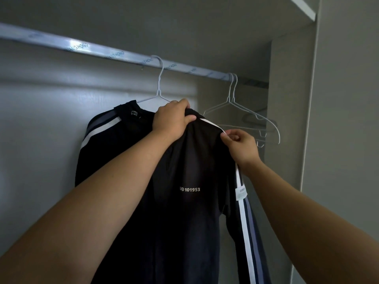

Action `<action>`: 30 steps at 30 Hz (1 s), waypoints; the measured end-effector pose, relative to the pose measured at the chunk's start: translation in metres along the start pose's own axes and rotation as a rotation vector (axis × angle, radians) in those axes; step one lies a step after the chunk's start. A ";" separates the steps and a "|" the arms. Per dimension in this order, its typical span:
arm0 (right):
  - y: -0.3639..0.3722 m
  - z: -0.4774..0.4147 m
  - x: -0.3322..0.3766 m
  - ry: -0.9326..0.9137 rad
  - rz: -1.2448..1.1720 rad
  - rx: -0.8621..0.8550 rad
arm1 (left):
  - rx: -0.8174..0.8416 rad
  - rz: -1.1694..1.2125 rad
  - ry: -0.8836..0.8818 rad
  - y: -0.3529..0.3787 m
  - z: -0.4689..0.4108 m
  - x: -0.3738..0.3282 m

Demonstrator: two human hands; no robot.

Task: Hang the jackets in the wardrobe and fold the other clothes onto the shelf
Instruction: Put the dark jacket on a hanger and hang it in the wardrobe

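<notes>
Head view looks into the wardrobe, where a black jacket [184, 212] with white and grey-blue sleeve stripes hangs on a white wire hanger [159, 83] hooked over the silver rail [82, 47]. The left hand [172, 119] is curled tight over the jacket's neck, bunching the fabric just below the hanger's twisted stem. The right hand [240, 144] pinches the shoulder edge at the white stripe between thumb and fingertips. The side of the jacket facing the camera carries pale lettering, "UG 101953", and a small white tag sits on the striped sleeve. Two empty white hangers [231, 95] hang together further right on the rail, near the wardrobe's side panel [287, 119].
</notes>
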State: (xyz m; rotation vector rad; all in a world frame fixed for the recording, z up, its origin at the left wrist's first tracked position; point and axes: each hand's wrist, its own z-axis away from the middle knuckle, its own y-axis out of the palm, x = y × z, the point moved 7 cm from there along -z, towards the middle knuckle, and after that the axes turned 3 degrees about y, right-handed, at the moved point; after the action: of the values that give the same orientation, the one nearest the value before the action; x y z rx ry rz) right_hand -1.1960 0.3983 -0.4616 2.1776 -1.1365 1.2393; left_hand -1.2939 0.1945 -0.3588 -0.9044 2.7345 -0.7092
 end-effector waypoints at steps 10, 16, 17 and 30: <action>0.036 0.033 0.071 -0.284 0.480 -0.281 | -0.036 0.027 0.126 -0.016 0.023 0.001; 0.118 0.078 0.131 -0.761 0.513 -0.196 | -0.409 0.117 0.007 -0.065 0.055 0.076; 0.135 0.083 0.137 -0.823 0.533 -0.135 | -0.469 0.116 -0.063 -0.071 0.063 0.099; 0.247 0.043 0.159 -0.310 0.474 0.209 | -0.268 0.316 -0.408 -0.039 0.105 0.242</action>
State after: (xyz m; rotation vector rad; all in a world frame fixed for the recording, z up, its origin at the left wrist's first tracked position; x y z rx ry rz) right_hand -1.3262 0.1494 -0.3647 2.3989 -1.8041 1.2758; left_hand -1.4357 -0.0182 -0.4352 -0.5603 2.5419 -0.0868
